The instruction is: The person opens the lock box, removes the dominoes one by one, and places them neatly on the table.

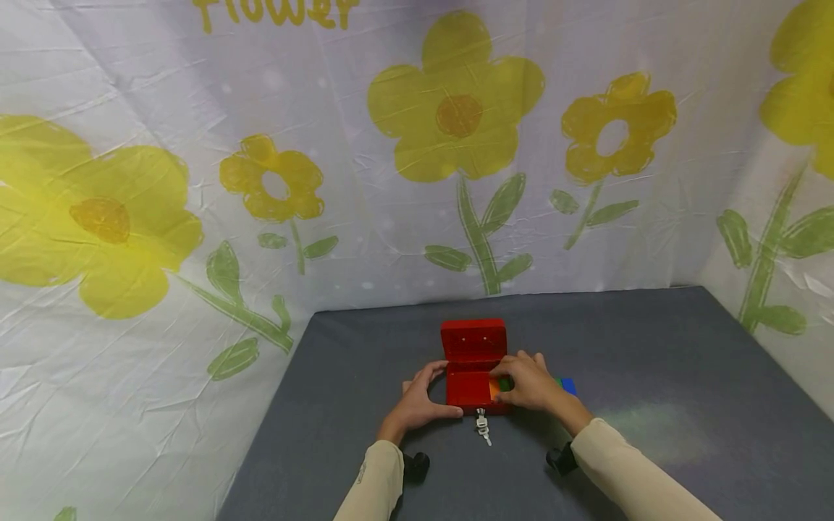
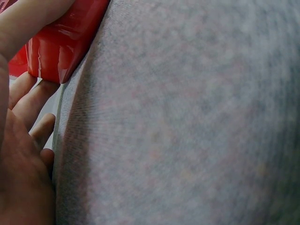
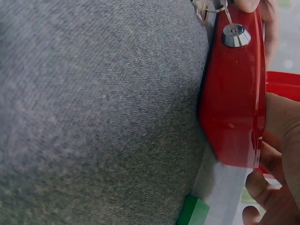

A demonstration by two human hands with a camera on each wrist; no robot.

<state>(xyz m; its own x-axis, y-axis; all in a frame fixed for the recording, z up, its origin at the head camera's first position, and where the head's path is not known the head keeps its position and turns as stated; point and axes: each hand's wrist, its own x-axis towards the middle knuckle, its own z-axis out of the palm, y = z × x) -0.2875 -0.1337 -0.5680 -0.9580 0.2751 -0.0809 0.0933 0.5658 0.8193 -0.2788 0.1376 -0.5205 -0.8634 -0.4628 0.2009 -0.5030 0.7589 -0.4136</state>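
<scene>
A red metal cash box (image 1: 466, 391) stands on the dark tabletop with its lid (image 1: 473, 340) raised. My left hand (image 1: 423, 399) grips its left front corner, thumb at the front and fingers along the side. My right hand (image 1: 531, 382) reaches over the right wall, thumb and forefinger curled about small blocks inside. An orange block (image 1: 494, 389) and a green one (image 1: 504, 383) show between them; which of these is pinched is partly hidden. A key sits in the lock (image 3: 236, 35) on the front, with more keys (image 1: 483, 428) hanging from its ring.
To the right of the box, partly behind my right hand, lies a blue block (image 1: 568, 386). A green block (image 3: 193, 211) is on the table there in the right wrist view. A flower-printed cloth (image 1: 384, 239) hangs behind the dark table (image 1: 651, 376).
</scene>
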